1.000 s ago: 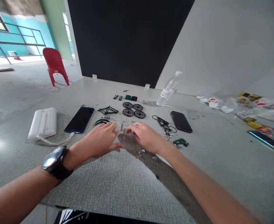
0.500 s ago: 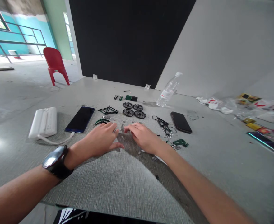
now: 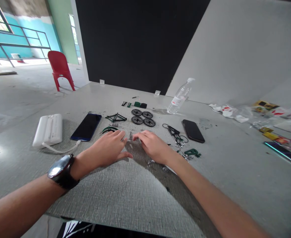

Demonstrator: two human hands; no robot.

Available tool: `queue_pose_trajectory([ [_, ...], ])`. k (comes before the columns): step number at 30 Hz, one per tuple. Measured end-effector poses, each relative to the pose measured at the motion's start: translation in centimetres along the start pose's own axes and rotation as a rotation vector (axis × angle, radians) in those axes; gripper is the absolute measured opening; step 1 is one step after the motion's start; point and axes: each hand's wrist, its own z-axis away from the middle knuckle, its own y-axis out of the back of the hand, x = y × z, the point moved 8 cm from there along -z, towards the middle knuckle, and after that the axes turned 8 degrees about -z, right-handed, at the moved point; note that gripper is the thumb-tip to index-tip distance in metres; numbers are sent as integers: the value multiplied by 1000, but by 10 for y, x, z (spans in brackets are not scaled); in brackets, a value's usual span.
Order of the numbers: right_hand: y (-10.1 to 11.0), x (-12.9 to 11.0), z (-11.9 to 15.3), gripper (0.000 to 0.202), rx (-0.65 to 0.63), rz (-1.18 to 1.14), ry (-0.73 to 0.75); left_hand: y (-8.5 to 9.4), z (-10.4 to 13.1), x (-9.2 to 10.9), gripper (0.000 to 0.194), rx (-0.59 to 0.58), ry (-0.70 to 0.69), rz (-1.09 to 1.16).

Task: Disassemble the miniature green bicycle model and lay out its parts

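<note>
My left hand lies low over the table with its thumb stretched apart, holding nothing I can see. It is beside a dark green curved part, partly hidden behind its fingers. My right hand reaches in from the other side, its fingers loosely bent and apart and its thumb hidden. Its fingertips are close to small metal pieces lying between the hands. Beyond them sit several black spoked toy wheels and a miniature bicycle frame. More tiny silver pieces lie near the frame.
A white power bank is cabled beside a blue phone on the left. To the right are black parts with rings, a green part, a dark phone and a plastic bottle. Wrappers lie far right.
The whole view has shifted slightly, with things now a little farther right. Both hands keep nearly the same pose over the small metal pieces.
</note>
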Motion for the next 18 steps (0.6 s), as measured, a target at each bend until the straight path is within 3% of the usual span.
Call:
queue_pose_trajectory([
  [11,-5,2,0,34,-24,13,-1,0,1,0,54,47,1,-49],
  [18,-5,1,-1,35,-16,20,16,-2,1,0,53,4,3,-12],
])
